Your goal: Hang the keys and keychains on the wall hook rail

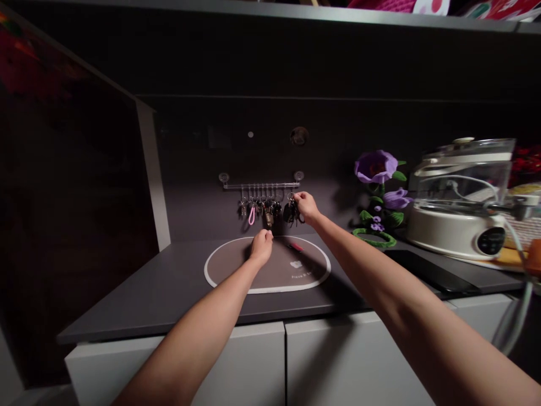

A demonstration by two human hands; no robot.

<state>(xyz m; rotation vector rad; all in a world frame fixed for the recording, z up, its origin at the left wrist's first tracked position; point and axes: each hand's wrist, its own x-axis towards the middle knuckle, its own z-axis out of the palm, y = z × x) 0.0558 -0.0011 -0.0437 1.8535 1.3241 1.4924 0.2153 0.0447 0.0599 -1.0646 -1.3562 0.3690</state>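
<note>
My right hand (pixel 306 206) pinches the ring of a bunch of keys (pixel 291 212) with dark fobs, at the right end of a clear hook rail (pixel 262 185) on the back wall. Just above the mat, my left hand (pixel 262 246) is closed, its fingertips right below a hanging brownish key fob (pixel 269 217). What those fingers hold, if anything, is hidden. Several key rings hang along the rail, among them one with a pink loop strap (pixel 252 215). A small red object (pixel 297 247) lies on the oval brown mat (pixel 236 276) with its white rim.
Purple crocheted flowers (pixel 377 167) stand to the right on the dark counter (pixel 169 299). Beyond them is a white appliance with a clear cover (pixel 448 231), and a flat black panel (pixel 431 273) in front. A shelf edge (pixel 270 17) runs overhead; white cabinet doors (pixel 253 361) are below.
</note>
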